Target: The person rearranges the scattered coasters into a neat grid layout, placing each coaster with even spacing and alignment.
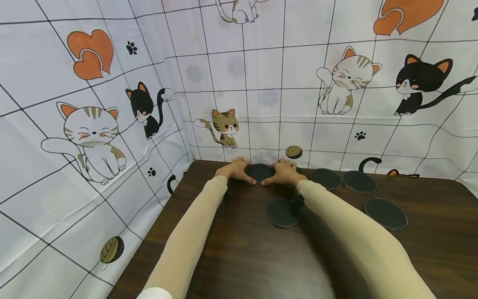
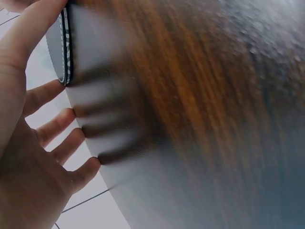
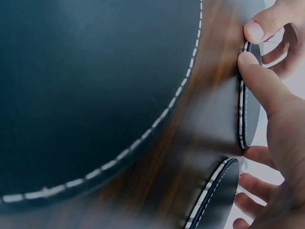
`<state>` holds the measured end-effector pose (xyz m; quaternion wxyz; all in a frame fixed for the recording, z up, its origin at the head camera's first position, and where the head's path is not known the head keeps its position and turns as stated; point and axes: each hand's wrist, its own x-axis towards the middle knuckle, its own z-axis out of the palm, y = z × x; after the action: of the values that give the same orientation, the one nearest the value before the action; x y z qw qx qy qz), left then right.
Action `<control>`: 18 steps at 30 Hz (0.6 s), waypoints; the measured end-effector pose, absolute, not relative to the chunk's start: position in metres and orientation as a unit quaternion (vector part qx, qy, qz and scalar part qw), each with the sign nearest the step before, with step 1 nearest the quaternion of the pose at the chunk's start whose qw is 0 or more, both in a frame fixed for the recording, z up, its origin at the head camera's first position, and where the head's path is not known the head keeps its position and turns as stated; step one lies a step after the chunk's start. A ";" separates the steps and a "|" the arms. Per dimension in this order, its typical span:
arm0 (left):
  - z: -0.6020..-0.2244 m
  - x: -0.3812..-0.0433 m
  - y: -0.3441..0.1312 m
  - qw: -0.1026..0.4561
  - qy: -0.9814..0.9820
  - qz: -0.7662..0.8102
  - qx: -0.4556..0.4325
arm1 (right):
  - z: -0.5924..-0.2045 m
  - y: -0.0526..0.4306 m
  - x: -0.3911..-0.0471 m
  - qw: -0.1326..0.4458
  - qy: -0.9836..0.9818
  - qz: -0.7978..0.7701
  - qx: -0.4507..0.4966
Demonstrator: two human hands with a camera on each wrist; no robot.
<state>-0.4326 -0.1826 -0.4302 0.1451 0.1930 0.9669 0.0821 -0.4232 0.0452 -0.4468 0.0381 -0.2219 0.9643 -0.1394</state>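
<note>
A round black coaster (image 1: 259,171) with white edge stitching is held between both hands at the far edge of the brown wooden desk (image 1: 242,261). Its left side is spanned by the thumb and index finger of the left hand (image 1: 235,169), while the other fingers are spread along the desk's edge. Its right side is gripped likewise by the right hand (image 1: 285,172); each grip is narrowed only to the coaster's width at that side. A neighbouring coaster (image 1: 299,170) is partly hidden by the right hand. Nearer, a separate coaster (image 1: 282,212) is seen between the forearms. Farther right, two coasters (image 1: 326,179) are set side by side, with another coaster (image 1: 386,213) placed nearer. The desk is backed by a cat-print cloth (image 1: 261,70).
</note>
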 end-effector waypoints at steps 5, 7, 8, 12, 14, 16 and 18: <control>-0.433 -0.432 -0.184 0.140 0.965 0.093 0.201 | -0.450 0.045 -0.423 0.035 0.964 -0.148 -0.217; -0.435 -0.433 -0.185 0.135 0.964 0.098 0.205 | -0.451 0.045 -0.423 0.036 0.962 -0.157 -0.219; -0.436 -0.434 -0.186 0.132 0.964 0.100 0.207 | -0.451 0.045 -0.423 0.036 0.962 -0.162 -0.219; -0.439 -0.434 -0.187 0.124 0.960 0.127 0.218 | -0.450 0.046 -0.424 0.038 0.961 -0.165 -0.220; -0.439 -0.435 -0.188 0.120 0.958 0.136 0.224 | -0.450 0.047 -0.425 0.037 0.960 -0.165 -0.221; -0.438 -0.435 -0.188 0.118 0.955 0.149 0.229 | -0.448 0.049 -0.427 0.037 0.960 -0.164 -0.225; -0.437 -0.436 -0.188 0.114 0.951 0.163 0.236 | -0.447 0.051 -0.428 0.036 0.958 -0.167 -0.229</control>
<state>-0.4365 -0.1876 -0.4374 0.1144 0.2365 0.9510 0.1632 -0.4276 0.0506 -0.4468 0.0356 -0.2293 0.9583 -0.1667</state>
